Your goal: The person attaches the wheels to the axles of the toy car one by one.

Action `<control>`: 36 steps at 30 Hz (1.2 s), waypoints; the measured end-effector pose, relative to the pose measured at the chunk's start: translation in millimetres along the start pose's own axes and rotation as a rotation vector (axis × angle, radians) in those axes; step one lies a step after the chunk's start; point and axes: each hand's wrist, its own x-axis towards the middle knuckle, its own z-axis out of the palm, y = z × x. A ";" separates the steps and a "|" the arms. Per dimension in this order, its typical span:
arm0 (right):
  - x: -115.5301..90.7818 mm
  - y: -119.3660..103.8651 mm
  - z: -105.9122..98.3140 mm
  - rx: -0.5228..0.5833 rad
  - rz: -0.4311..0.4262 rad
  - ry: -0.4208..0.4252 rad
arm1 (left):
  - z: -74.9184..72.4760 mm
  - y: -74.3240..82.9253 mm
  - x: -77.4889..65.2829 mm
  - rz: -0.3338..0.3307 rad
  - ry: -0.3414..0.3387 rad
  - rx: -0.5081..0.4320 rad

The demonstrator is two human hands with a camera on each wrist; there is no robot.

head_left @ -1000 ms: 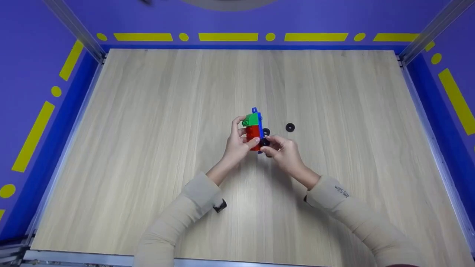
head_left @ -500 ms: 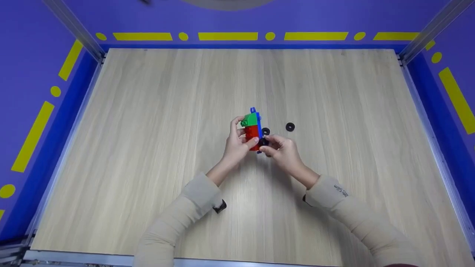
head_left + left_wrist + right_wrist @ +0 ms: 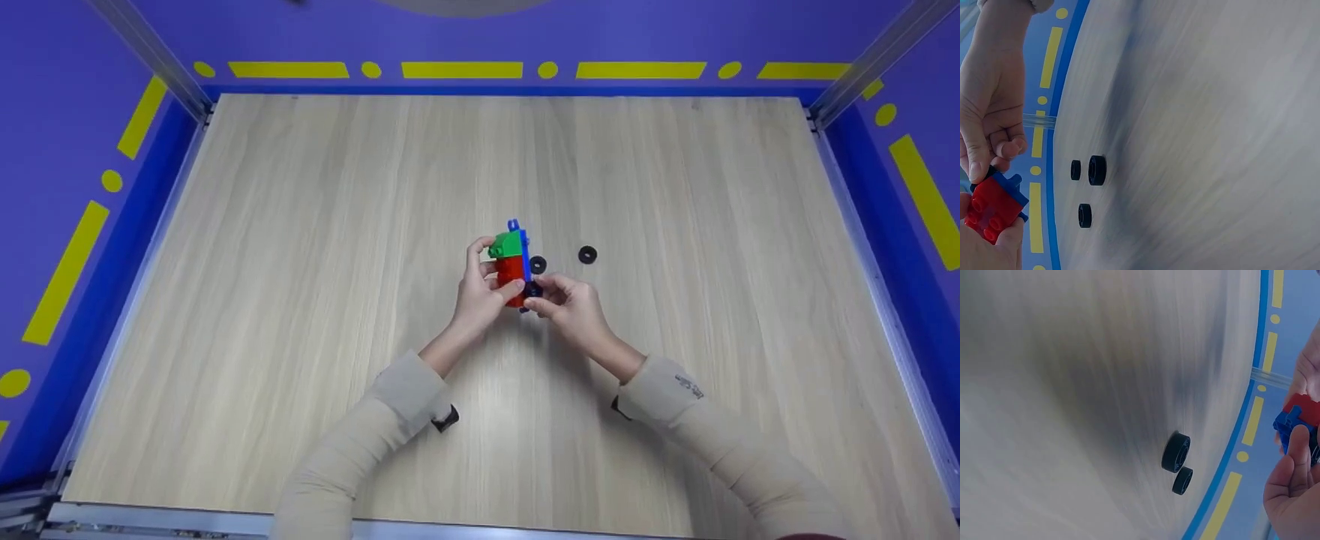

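My left hand point(image 3: 480, 294) holds a toy brick vehicle on its side above the table. It has red bricks point(image 3: 510, 270), a green brick point(image 3: 507, 244) and a blue base point(image 3: 526, 259) that faces right. With thumb and fingers my right hand point(image 3: 581, 309) pinches a small black wheel point(image 3: 533, 289) against the base's near end. In the left wrist view the wheel is mostly covered by the right fingers, and studs show on the red brick point(image 3: 994, 208). The right wrist view shows the blue base point(image 3: 1289, 422) beside the right thumb and fingers; whether the wheel is seated cannot be told.
Loose black wheels lie on the wooden table point(image 3: 337, 225): one wheel point(image 3: 538, 265) just beyond the right fingers, another wheel point(image 3: 588, 255) farther right. A third loose wheel point(image 3: 1085, 215) shows in the left wrist view. Blue walls point(image 3: 465, 45) with yellow marks enclose the table's back and sides.
Both hands keep the same grip on the vehicle and the wheel, with only tiny shifts. The head view has tilted slightly, and a wheel under the right fingers is now hidden.
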 end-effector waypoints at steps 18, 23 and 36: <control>21.9 31.8 -20.6 0.063 0.184 -0.238 | -25.6 -21.6 24.7 -0.098 0.101 -0.055; 27.5 40.3 -23.5 0.093 0.234 -0.276 | -25.8 -21.6 25.5 -0.104 0.097 -0.042; 30.9 55.5 -15.5 -0.179 0.142 -0.297 | -25.9 -20.9 26.2 -0.126 0.100 -0.042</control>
